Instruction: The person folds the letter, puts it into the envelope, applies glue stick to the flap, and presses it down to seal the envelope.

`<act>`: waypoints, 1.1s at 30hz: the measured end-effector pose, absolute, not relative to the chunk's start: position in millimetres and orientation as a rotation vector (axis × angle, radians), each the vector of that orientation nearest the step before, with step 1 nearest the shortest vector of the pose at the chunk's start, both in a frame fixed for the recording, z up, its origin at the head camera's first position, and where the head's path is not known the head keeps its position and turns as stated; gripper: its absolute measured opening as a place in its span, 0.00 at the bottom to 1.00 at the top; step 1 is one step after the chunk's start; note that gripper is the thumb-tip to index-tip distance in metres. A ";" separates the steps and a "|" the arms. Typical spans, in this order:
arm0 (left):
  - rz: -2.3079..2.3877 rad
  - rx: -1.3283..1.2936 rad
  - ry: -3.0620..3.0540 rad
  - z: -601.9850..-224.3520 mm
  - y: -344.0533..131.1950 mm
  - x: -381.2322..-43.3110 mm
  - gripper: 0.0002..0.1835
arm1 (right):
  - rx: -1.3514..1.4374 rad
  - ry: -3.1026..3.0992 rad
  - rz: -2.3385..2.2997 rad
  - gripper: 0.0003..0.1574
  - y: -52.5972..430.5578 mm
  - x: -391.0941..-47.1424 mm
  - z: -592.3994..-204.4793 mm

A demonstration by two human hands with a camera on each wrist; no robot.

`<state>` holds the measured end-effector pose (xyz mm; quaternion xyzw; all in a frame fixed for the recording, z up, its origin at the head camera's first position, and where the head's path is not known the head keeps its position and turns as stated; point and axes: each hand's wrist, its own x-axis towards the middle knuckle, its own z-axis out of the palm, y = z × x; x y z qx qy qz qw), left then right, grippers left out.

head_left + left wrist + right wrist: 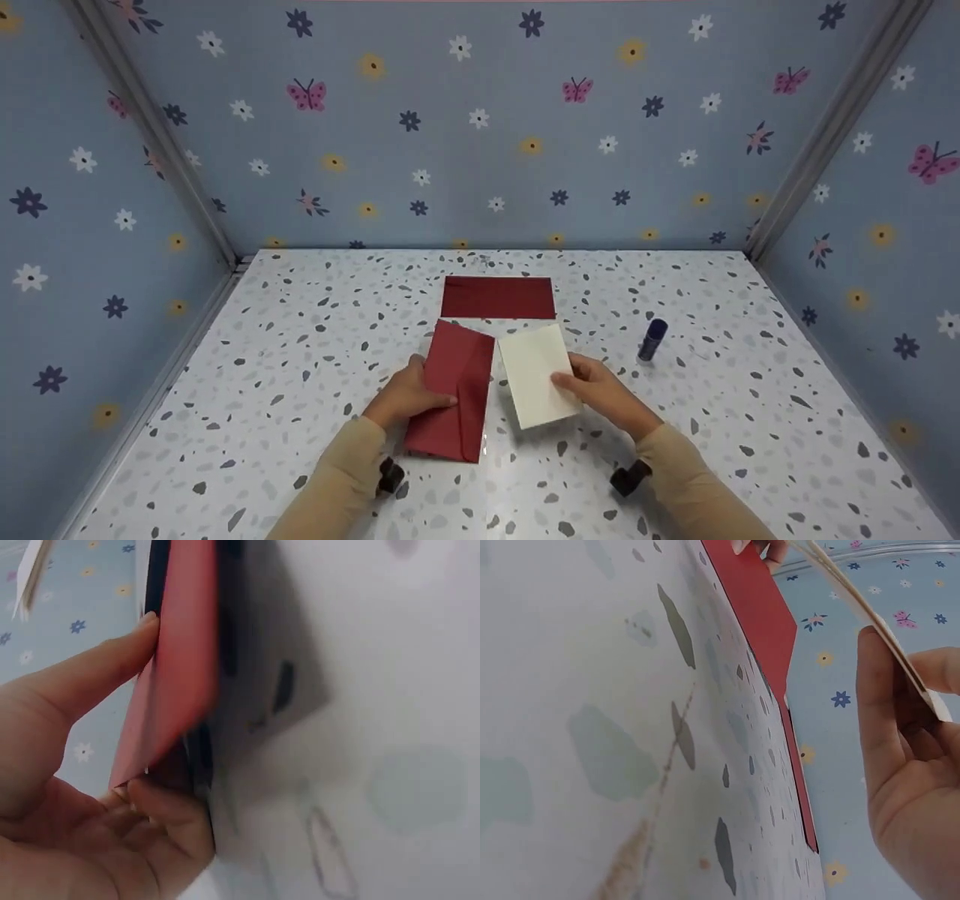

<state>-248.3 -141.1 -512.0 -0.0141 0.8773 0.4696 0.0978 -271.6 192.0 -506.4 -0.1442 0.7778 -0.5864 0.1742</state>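
Observation:
My left hand point(409, 394) grips a red envelope point(446, 382) by its left side, thumb on top and fingers beneath. In the left wrist view the envelope point(176, 667) is pinched between thumb and curled fingers, tilted up off the table. A cream folded card point(536, 379) is pinched in my right hand point(600, 386), thumb on its face. From the right wrist view the card point(885, 630) appears edge-on, its layers slightly apart, held above the table. Envelope and card are side by side with a narrow gap.
A second red envelope or flat red paper point(498, 298) lies farther back on the speckled white table point(337, 300). A dark blue glue stick point(652, 339) stands at the right. Blue flower-patterned panels point(480, 150) enclose the back and sides.

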 end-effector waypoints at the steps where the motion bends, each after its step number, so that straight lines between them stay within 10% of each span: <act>1: 1.446 -0.051 2.546 -512.5 -141.3 -248.0 0.35 | -0.405 2.199 -1.663 0.40 192.2 -271.5 -507.1; 33: 2.282 -0.094 1.887 -496.7 -84.8 -235.4 0.30 | -0.501 2.094 -1.808 0.37 129.8 -240.3 -498.2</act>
